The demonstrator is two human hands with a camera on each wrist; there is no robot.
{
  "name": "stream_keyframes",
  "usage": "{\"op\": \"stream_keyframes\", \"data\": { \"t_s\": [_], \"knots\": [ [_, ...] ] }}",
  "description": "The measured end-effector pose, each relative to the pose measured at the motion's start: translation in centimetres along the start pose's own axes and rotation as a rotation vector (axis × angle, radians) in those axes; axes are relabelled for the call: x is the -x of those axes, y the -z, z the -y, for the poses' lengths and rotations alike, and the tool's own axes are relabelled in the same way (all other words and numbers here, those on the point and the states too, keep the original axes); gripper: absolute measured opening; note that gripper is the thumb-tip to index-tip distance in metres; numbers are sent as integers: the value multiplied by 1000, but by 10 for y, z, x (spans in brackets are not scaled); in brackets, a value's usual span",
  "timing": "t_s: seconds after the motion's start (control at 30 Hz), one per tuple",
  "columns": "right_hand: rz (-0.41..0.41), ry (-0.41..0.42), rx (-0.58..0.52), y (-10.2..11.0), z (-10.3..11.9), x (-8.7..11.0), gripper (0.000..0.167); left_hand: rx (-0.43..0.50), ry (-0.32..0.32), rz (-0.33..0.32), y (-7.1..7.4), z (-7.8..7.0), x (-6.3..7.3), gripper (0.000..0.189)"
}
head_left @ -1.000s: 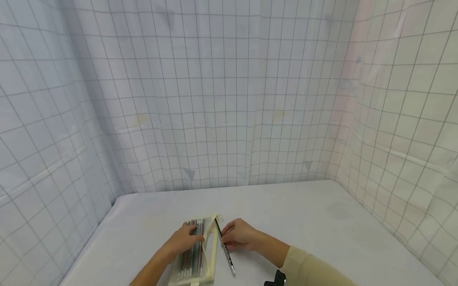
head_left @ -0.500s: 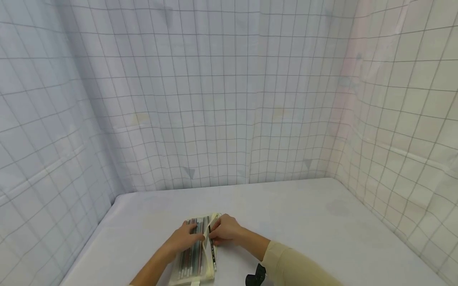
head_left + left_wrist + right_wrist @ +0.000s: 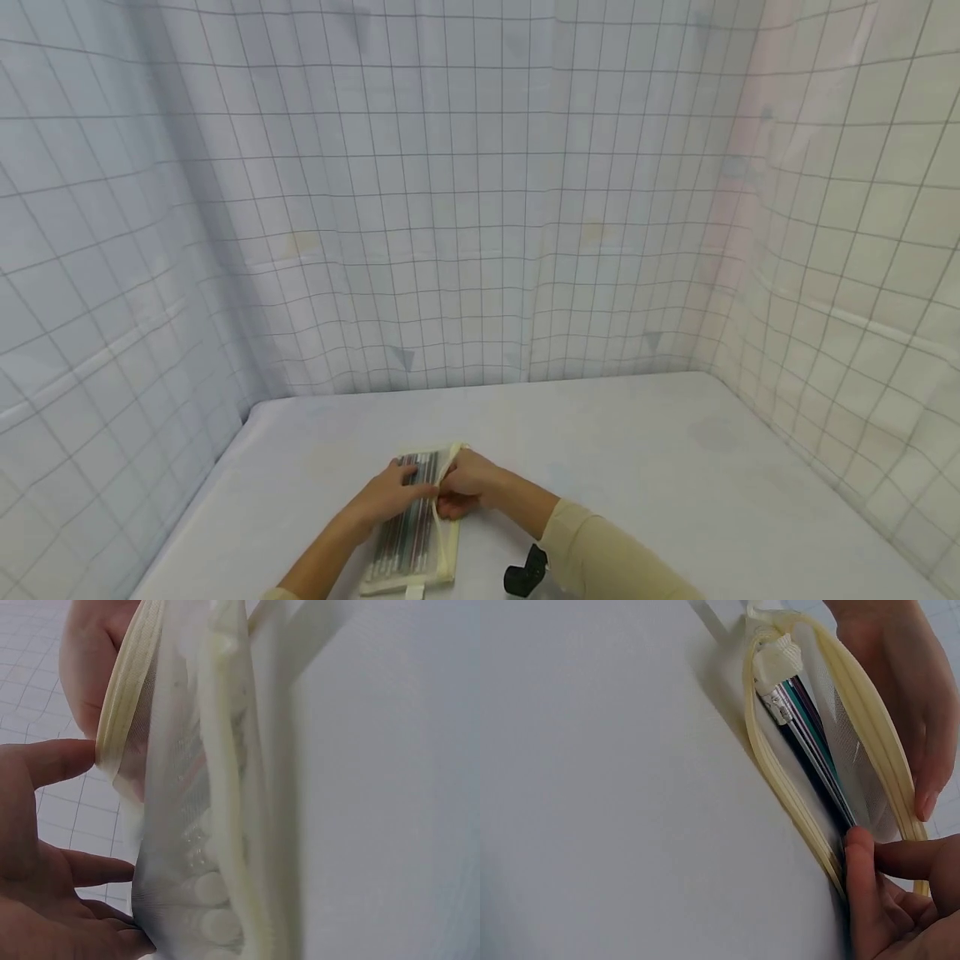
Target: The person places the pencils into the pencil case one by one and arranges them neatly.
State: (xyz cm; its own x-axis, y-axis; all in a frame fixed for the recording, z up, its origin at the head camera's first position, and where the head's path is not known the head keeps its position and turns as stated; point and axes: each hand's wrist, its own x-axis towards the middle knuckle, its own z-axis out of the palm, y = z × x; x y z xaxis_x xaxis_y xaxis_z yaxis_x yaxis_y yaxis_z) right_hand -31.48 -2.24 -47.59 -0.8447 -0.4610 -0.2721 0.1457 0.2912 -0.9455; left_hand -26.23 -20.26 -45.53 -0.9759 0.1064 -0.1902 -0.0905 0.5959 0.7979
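A see-through mesh pencil case (image 3: 448, 567) with cream zipper edging lies on the table, several pencils (image 3: 401, 542) side by side in it. My left hand (image 3: 390, 497) rests on its top, fingers spread; in the left wrist view its thumb (image 3: 67, 759) touches the zipper edge. The zipper side gapes in the right wrist view. My right hand (image 3: 467, 482) reaches into that opening and pinches a dark pencil (image 3: 817, 744) with a silvery end, which lies along the inside among striped and teal pencils. The pencil's far part is hidden behind the fingers.
A white cloth covers the table (image 3: 600, 467). White gridded curtains (image 3: 480, 208) hang at the back and both sides. A black device (image 3: 525, 573) is beside the right sleeve (image 3: 600, 550).
My right hand has moved left with the pencil, from beside the pencil case into its open zipper side. My left hand has stayed on the case.
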Motion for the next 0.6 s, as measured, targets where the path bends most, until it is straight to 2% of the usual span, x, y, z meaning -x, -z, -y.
{"op": "stream_keyframes", "data": {
  "t_s": [0.1, 0.2, 0.3, 0.47, 0.53, 0.6],
  "knots": [
    [14, -6, 19, 5, 0, 5, 12, -6, 9, 17, 2, 0, 2, 91],
    [30, 4, 38, 13, 1, 11, 5, -58, -13, 28, 3, 1, 3, 91],
    [32, 12, 79, 22, 1, 15, 3, -153, -86, 50, 3, 3, 2, 89],
    [-19, 26, 172, 37, -2, 21, 8, -378, -254, 80, -4, 6, -1, 87],
    [-37, 35, 201, 42, -3, 22, 10, -463, -293, 78, -6, 6, -1, 87],
    [-42, 44, 225, 48, -4, 24, 13, -524, -292, 72, -7, 6, 0, 87]
  ]
}}
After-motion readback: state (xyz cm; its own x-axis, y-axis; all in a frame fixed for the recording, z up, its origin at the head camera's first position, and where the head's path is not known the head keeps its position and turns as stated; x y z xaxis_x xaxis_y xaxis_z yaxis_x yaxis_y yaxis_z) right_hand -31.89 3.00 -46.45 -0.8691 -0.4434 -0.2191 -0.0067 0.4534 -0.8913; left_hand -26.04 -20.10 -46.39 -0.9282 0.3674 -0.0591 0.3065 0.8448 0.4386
